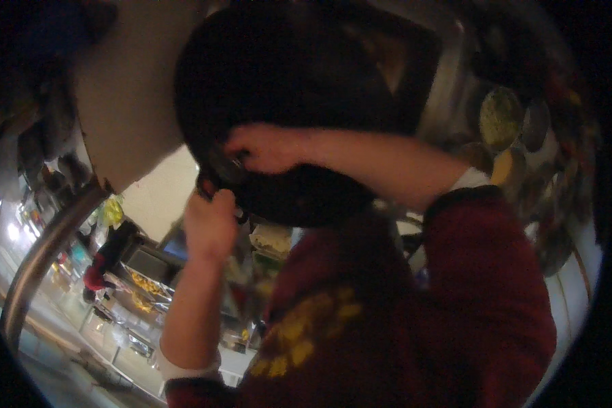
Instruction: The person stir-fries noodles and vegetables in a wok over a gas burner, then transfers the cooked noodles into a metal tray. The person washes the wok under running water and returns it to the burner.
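Note:
A large dark, round pan, apparently a wok (pixel 306 199), lies before me, its inside mostly lost in shadow. At its lower left edge my left hand (pixel 211 219) is closed around a small dark handle, thumb on top. My right hand (pixel 265 148) reaches across from the right, over the wok, its fingers curled near that same edge. Something dark with a faint glint is at its fingertips; blur and shadow hide what it is and whether it is gripped.
Bowls of food, one greenish (pixel 500 118) and one yellow (pixel 508 166), stand at the right. A curved metal rail (pixel 46 255) runs at the lower left. Beyond it, a person in red (pixel 96 273) is near trays of yellow food (pixel 145 285). A pale panel (pixel 132 92) rises at the upper left.

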Action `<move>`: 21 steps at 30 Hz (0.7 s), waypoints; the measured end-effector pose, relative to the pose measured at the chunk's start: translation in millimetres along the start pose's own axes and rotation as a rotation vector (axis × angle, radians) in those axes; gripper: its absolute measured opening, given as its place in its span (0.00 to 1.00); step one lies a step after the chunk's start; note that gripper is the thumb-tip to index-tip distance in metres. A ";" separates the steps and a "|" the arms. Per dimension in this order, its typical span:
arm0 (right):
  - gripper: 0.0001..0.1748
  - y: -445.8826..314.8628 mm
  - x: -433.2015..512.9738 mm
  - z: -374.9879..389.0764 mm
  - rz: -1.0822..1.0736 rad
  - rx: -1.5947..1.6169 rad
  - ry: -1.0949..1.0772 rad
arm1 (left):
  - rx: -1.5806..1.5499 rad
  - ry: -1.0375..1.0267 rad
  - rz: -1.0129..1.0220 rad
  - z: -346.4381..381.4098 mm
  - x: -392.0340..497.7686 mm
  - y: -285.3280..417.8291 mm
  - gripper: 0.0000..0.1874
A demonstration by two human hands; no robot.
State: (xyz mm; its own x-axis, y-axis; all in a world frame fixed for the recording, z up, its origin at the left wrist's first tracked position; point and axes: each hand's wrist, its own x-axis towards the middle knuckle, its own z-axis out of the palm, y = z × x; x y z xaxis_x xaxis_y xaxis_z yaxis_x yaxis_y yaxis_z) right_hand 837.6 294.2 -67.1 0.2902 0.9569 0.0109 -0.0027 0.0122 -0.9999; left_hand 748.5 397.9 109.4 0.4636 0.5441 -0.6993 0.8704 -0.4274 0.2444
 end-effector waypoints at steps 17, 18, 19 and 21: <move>0.17 209.9 -34.8 -115.9 0.238 -0.910 0.740 | -0.058 0.008 0.042 -0.9 4.2 -1.6 0.14; 0.20 196.1 11.9 -108.2 0.332 -0.763 0.728 | -0.055 -0.015 0.052 -1.8 4.0 -2.2 0.14; 0.23 177.1 52.7 -97.0 0.303 -0.640 0.664 | -0.023 0.017 0.057 -1.9 4.8 -3.0 0.14; 0.30 134.6 82.1 -50.6 0.233 -0.348 0.592 | 0.035 0.068 0.094 -2.1 3.6 -6.9 0.14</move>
State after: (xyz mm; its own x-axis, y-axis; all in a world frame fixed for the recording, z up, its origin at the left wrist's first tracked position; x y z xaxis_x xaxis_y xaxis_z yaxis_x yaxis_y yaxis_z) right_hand 909.5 359.7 -201.1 0.7887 0.6049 -0.1096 0.1484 -0.3604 -0.9209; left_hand 744.5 404.3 106.6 0.5542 0.5479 -0.6267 0.8167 -0.5033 0.2822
